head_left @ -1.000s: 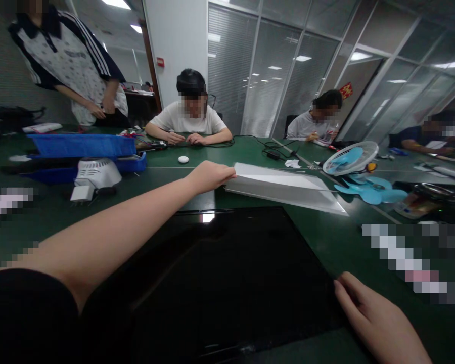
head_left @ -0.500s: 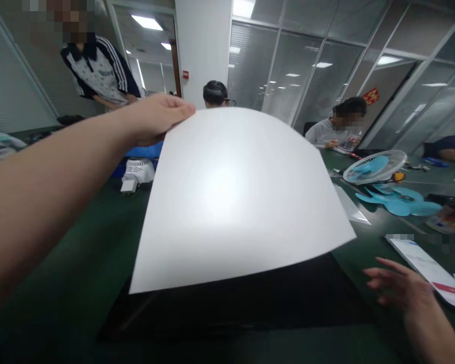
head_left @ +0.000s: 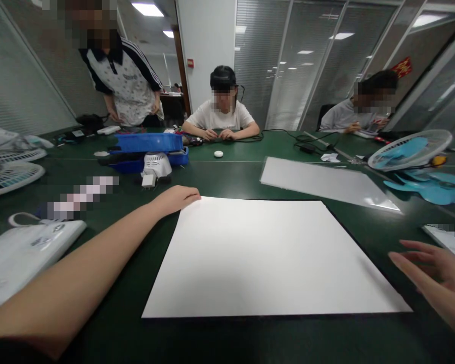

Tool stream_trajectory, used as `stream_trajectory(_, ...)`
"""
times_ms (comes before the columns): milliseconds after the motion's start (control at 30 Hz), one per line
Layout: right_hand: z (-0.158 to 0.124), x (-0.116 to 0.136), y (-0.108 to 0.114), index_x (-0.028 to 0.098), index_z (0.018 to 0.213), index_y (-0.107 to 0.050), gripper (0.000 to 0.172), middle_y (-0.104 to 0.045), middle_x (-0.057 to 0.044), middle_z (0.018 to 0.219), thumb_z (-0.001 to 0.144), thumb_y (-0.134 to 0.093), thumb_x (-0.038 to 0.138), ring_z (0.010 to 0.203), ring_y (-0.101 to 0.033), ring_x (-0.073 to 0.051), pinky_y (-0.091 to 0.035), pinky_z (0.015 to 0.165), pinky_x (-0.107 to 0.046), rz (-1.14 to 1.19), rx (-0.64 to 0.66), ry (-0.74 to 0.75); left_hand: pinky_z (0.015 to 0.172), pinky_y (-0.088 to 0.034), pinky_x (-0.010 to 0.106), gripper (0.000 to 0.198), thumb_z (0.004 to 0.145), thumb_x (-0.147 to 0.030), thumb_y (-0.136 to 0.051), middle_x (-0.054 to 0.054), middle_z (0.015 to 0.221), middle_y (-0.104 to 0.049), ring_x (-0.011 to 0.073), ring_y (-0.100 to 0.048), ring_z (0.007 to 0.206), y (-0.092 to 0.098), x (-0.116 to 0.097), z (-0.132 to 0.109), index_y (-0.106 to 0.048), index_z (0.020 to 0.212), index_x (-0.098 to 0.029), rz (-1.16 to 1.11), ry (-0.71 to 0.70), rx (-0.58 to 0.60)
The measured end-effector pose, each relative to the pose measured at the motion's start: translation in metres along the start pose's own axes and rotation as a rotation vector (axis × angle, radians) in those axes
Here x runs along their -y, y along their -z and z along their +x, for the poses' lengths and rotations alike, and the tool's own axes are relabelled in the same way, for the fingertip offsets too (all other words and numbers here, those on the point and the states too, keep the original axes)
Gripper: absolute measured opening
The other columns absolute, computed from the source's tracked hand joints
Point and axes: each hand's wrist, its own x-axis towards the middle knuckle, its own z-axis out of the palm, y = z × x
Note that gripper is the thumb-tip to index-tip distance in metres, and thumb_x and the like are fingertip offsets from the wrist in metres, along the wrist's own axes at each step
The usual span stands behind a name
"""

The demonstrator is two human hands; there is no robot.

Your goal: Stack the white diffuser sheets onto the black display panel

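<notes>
A large white sheet (head_left: 265,253) lies flat in front of me over a black panel, whose thin dark edge (head_left: 349,232) shows along the right side. My left hand (head_left: 178,198) is closed on the sheet's far left corner, fingers pinched together. To the right of the sheet, my right hand (head_left: 432,273) hovers with its fingers apart and nothing in them. A pale flat device (head_left: 449,240), partly blurred out, lies just beyond that hand.
A translucent panel (head_left: 322,182) lies beyond the sheet. Blue fan blades (head_left: 436,187) and a fan guard (head_left: 436,139) sit at right. A blue box (head_left: 147,144) and white housing (head_left: 157,166) stand far left; a white slab (head_left: 26,258) is nearer. Several people are around the green table (head_left: 212,177).
The white sheet has come down from a raised, curved position to lie flat over the black panel. My left hand lowered with it. My right hand shifted slightly right.
</notes>
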Motion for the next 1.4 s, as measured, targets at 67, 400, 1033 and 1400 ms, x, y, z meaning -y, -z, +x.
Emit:
stream_trajectory(67,0.008,0.002,-0.007,0.022,0.130,-0.057,0.096,-0.069,-0.016,0.112,0.062,-0.050,0.089,0.094,-0.068,-0.035,-0.057,0.077,-0.047,-0.051,0.097,-0.056,0.071,-0.042,0.028,0.032,0.091,-0.049,-0.048,0.002,0.083,-0.069,0.0215,-0.063,0.080,-0.004,0.007,0.001,-0.066,0.084,-0.024,0.001,-0.012,-0.042)
stream_trajectory(400,0.022,-0.001,-0.033,0.018,0.126,-0.068,0.105,-0.066,-0.018,0.108,0.052,-0.053,0.091,0.092,-0.065,-0.037,-0.055,0.089,-0.054,-0.195,0.217,0.065,0.070,-0.049,0.034,0.044,0.088,-0.050,-0.051,0.009,0.106,-0.061,0.0204,-0.057,0.080,-0.024,0.025,-0.022,-0.058,0.117,-0.018,-0.159,0.097,-0.264)
stream_trajectory(1033,0.023,-0.016,-0.030,0.030,0.120,-0.074,0.087,-0.062,-0.013,0.120,0.061,-0.052,0.089,0.105,-0.064,-0.033,-0.054,0.097,-0.051,-0.209,0.259,0.156,0.083,-0.048,0.041,0.050,0.083,-0.049,-0.056,0.009,0.104,-0.059,0.0259,-0.056,0.093,-0.024,0.021,-0.028,-0.060,0.121,-0.017,-0.094,0.035,-0.178)
stream_trajectory(1400,0.012,0.006,-0.024,0.029,0.124,-0.072,0.078,-0.062,-0.010,0.117,0.073,-0.049,0.083,0.093,-0.066,-0.027,-0.055,0.090,-0.043,-0.233,0.290,0.211,0.083,-0.047,0.040,0.055,0.086,-0.056,-0.053,0.010,0.104,-0.059,0.0287,-0.057,0.097,-0.028,0.029,-0.026,-0.061,0.122,-0.016,-0.059,0.035,-0.186)
